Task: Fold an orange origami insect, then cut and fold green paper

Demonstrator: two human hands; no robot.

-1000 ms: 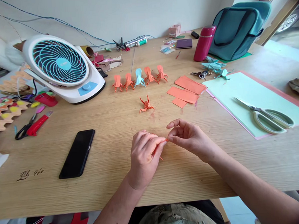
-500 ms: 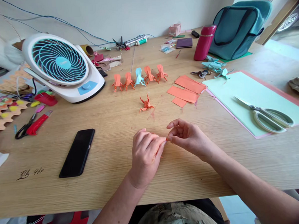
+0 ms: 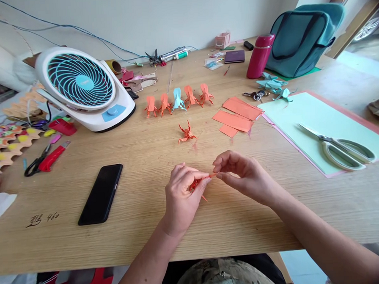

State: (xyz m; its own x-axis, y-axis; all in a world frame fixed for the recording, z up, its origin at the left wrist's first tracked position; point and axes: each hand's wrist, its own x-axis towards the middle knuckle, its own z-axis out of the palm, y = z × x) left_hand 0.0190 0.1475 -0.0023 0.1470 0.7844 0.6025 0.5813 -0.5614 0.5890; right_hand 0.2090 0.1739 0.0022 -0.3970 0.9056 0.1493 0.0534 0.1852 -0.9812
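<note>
My left hand (image 3: 183,192) is closed in a pinch around a folded orange origami figure (image 3: 195,185), most of it hidden by the fingers. A thin orange leg sticks out below the thumb, and a narrow tip pokes out to the right. At that tip, the thumb and a finger of my right hand (image 3: 242,173) pinch the end. Beyond my hands, a spiky orange origami piece (image 3: 186,133) lies on the wooden table (image 3: 140,178). Behind it stands a row of folded paper insects (image 3: 164,103), orange apart from one light blue.
Orange paper strips (image 3: 234,119) and scissors (image 3: 344,151) on pale green sheets (image 3: 290,124) lie to the right. A phone (image 3: 100,194) and a white fan (image 3: 85,88) are on the left. A magenta bottle (image 3: 260,57) and a teal bag (image 3: 303,42) stand at the back right.
The fingers of my left hand have shifted, uncovering more of the orange figure and its tip. The whole view has moved slightly.
</note>
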